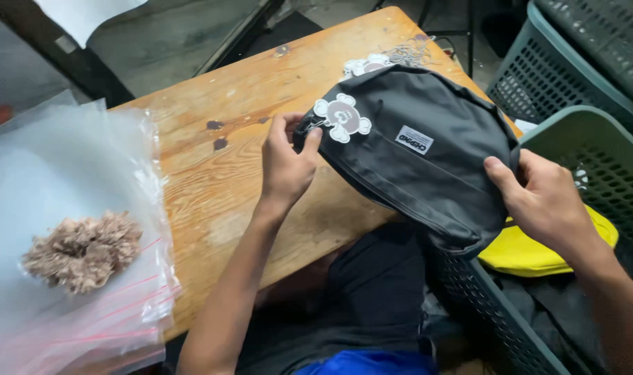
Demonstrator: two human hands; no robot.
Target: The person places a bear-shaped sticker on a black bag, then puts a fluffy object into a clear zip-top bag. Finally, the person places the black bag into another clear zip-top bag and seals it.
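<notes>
A dark grey fabric bag (420,153) lies on the right part of a wooden table (247,139), hanging over its edge. A brown and white bear-shaped charm (342,117) hangs at the bag's left end. My left hand (287,163) pinches that end of the bag by the zip, just beside the charm. My right hand (542,198) grips the bag's right end, thumb on top. A small white label (414,139) is sewn on the bag's front.
A stack of clear plastic bags (66,229) with a brownish fluffy clump (84,250) on top lies at the left. More bear charms (365,66) and small metal chains (408,52) sit at the table's far end. Green plastic crates (594,153) stand at the right, one holding a yellow bag (532,253).
</notes>
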